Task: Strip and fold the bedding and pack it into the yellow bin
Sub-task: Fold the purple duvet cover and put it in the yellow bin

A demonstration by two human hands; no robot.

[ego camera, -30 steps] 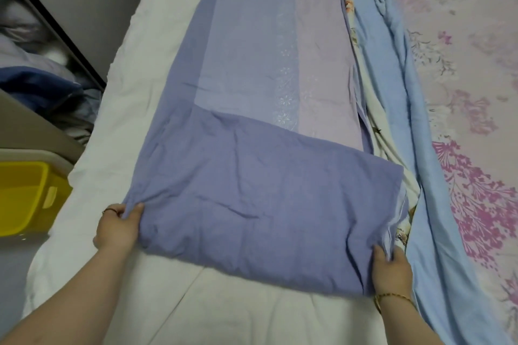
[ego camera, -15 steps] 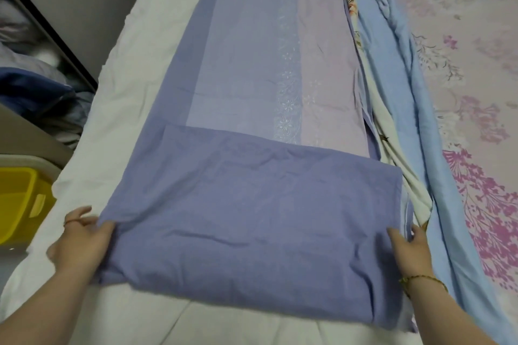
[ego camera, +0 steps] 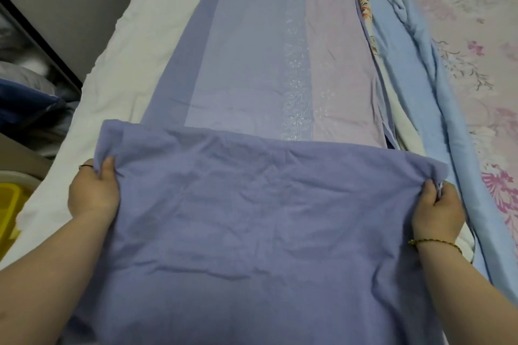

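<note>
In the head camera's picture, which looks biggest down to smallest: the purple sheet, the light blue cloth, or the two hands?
1. purple sheet
2. light blue cloth
3. left hand and right hand: these look about alike, so they are not ranked.

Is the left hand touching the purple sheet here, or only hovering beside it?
Touching. The head view shows the left hand pinching a bunched corner of the purple sheet, with the thumb on top and cloth gathered under it.

No readable text, labels, brands or numbers anywhere in view. The purple sheet carries only embroidered flower motifs along its pale strip. The floral cover, right of the sheet, shows printed blossoms only.
</note>
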